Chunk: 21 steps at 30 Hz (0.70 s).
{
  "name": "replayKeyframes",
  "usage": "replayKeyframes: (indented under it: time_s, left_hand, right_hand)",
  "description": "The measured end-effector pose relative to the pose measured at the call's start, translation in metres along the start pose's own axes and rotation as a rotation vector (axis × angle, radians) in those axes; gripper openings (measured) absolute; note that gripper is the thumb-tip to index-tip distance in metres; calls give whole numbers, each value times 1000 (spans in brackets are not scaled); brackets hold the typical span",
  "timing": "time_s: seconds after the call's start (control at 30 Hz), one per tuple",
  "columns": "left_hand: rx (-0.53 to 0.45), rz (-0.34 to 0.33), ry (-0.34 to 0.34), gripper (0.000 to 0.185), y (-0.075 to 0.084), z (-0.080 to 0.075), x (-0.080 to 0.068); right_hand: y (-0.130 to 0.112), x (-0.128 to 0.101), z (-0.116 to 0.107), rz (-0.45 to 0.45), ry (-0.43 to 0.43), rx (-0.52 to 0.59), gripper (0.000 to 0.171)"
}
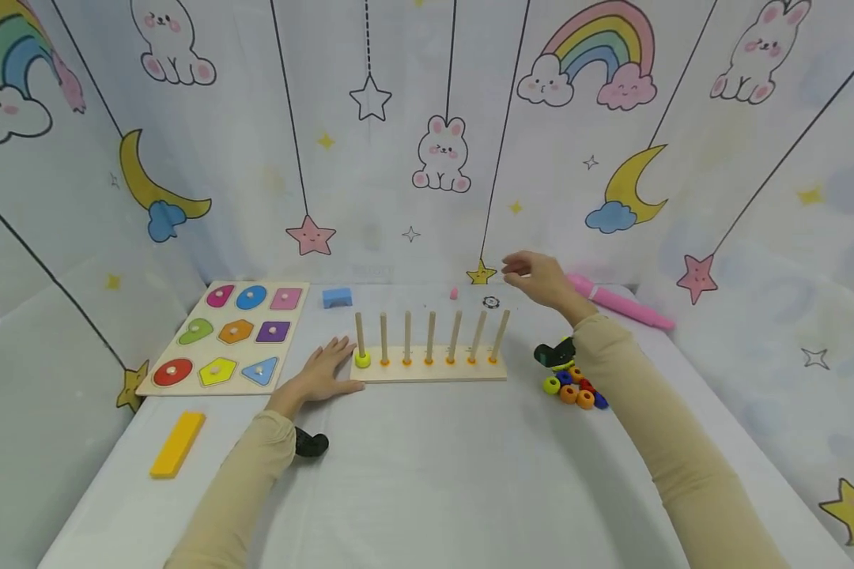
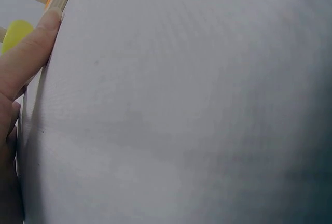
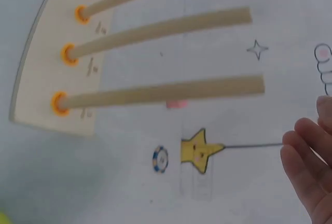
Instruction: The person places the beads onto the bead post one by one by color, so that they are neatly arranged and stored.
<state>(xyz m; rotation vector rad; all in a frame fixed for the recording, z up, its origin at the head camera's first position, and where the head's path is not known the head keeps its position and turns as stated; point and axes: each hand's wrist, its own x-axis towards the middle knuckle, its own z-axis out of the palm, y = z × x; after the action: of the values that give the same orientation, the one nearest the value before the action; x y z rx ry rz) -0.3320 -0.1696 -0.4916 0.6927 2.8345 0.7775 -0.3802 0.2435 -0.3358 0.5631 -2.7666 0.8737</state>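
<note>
Head view shows the left hand (image 1: 325, 371) lying flat on the white surface (image 1: 427, 474), fingers straight, its tips against the left end of the wooden peg board (image 1: 430, 368). That grip is fully spread and holds nothing; it only steadies the board. The right hand (image 1: 541, 278) hangs in the air behind the board's right end, fingers loosely extended, and it too appears empty, though the head view is slightly blurred there. In the right wrist view its fingers (image 3: 306, 177) also show nothing between them.

The peg board sits at the middle of the surface, between the shape puzzle (image 1: 228, 338) on its left and a heap of coloured rings (image 1: 575, 387) on its right. It is a pale plank with seven upright pegs, each set in an orange collar. A single yellow ring (image 1: 362, 360) rests at the foot of the leftmost peg, just beside the left fingertips.

Risks, as a judgement: the right sleeve (image 1: 655, 427) passes directly over the ring heap, so a lowered forearm could scatter the rings. The raised hand is close to the rightmost pegs; a careless sweep could knock or drag the board, especially as only the far left end is being braced. Rings that roll could reach the edge of the surface.
</note>
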Motion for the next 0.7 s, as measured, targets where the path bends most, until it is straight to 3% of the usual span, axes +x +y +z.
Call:
replayKeyframes:
  time_s: [0.3, 0.5, 0.7]
  left_hand:
    - [9, -2, -4, 89, -2, -3, 5]
    - [20, -19, 2, 89, -6, -9, 5]
    - [2, 3, -18, 88, -6, 2, 6]
  right_hand:
    - [60, -42, -22, 100, -45, -30, 30]
    - [87, -62, -13, 117, -85, 6, 29]
    - [112, -86, -2, 223, -106, -36, 27]
